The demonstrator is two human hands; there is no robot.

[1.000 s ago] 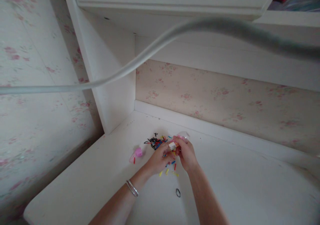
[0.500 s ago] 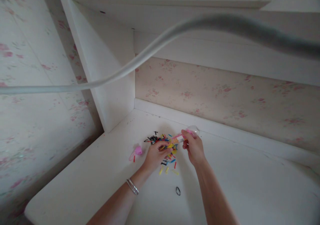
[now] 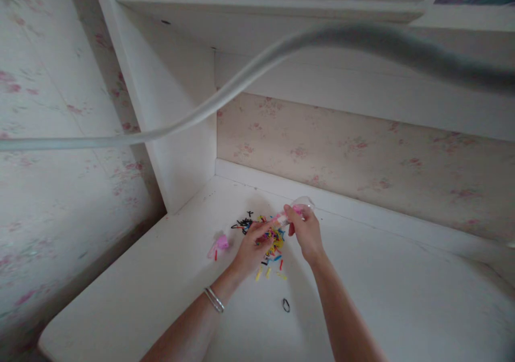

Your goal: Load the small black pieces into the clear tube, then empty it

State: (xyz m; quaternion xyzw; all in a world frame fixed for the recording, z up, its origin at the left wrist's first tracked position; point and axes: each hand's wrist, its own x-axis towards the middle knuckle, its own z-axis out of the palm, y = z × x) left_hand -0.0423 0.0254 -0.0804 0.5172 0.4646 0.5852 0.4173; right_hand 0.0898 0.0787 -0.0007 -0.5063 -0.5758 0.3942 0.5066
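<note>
A clear plastic container [image 3: 304, 202] with a rounded end and something pink on or in it is gripped in my right hand [image 3: 304, 233]. It lies tilted, its narrower end towards my left hand. My left hand [image 3: 254, 248], silver bangles at its wrist, is over a pile of small coloured elastic bands [image 3: 276, 241]. Its fingers are stretched towards the container's near end, and the thumb stands apart. Whether the fingertips touch the container I cannot tell. Black, yellow, red and blue bands show around the hand; part of the pile is hidden beneath it.
Left of the pile a pink object with a loop [image 3: 220, 243] lies on the white desk [image 3: 161, 292]. A single black band [image 3: 286, 305] rests nearer me. A pale cable [image 3: 241, 86] crosses the view above. A side panel [image 3: 181, 137] bounds the desk's back left.
My right hand and the container have shifted slightly left, closer to my left hand. The left hand's fingers have straightened and moved up to the container's near end.
</note>
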